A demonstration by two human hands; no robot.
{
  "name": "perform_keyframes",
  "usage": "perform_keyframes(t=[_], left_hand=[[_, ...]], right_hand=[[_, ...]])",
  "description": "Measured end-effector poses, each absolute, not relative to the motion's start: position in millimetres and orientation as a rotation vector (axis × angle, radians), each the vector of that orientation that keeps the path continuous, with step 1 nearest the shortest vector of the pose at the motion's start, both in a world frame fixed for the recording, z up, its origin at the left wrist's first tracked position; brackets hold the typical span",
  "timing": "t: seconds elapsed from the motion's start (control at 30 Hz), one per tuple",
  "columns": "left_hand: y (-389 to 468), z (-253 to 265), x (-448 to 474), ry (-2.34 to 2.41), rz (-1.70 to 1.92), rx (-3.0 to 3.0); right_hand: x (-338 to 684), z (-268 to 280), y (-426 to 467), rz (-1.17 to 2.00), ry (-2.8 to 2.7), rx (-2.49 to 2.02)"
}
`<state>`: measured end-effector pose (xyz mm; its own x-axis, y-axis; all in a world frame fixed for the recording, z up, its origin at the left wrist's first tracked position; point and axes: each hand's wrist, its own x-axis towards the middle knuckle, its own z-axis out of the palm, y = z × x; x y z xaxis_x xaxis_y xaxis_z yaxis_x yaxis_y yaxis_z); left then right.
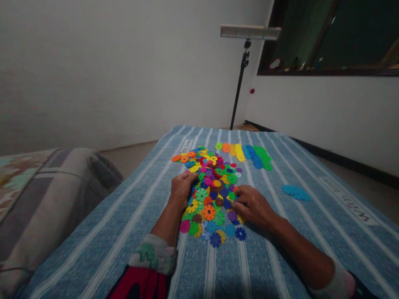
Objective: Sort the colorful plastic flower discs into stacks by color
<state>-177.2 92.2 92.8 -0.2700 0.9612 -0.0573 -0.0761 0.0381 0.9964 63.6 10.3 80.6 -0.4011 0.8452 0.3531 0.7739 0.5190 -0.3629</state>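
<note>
A heap of colourful plastic snowflake discs [208, 212], notched round their rims, lies spread on the striped cloth. My left hand [182, 190] is at the heap's left edge, its fingers bent together against the discs; whatever they pinch is hidden. On the opposite side, my right hand [254, 204] reaches in with thumb and fingers apart, close to a dark blue disc [227, 204]. Beyond the heap, discs lie in overlapping rows by colour, among them a yellow row [240, 153], a blue row [256, 158] and a green row [263, 158]. A light blue row [296, 192] lies apart at the right.
Blue-and-white striped cloth [131, 211] covers the long surface under the discs. A grey padded cover [71, 199] lies to the left. Behind the far end stands a black stand [238, 91] bearing a light panel [249, 32], near a dark window [343, 37].
</note>
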Motion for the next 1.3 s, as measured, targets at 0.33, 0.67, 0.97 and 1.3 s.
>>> perform_keyframes(t=[0.33,0.67,0.97,1.3], left_hand=[[93.0,93.1,-178.2,1.412,1.389,1.000],[94.6,94.2,-177.6,1.409,1.387,0.997],[98.1,93.2,-182.3,1.428,1.390,1.025],[101.1,90.3,-186.2,1.453,1.356,1.011]], right_hand=[[60.3,79.8,38.5,0.096,-2.323,-1.459],[62.3,75.6,43.2,0.229,-2.229,-1.500],[61.7,75.1,48.0,0.512,-1.929,-1.333],[198.6,105.4,118.4,0.290,-1.443,-1.640]])
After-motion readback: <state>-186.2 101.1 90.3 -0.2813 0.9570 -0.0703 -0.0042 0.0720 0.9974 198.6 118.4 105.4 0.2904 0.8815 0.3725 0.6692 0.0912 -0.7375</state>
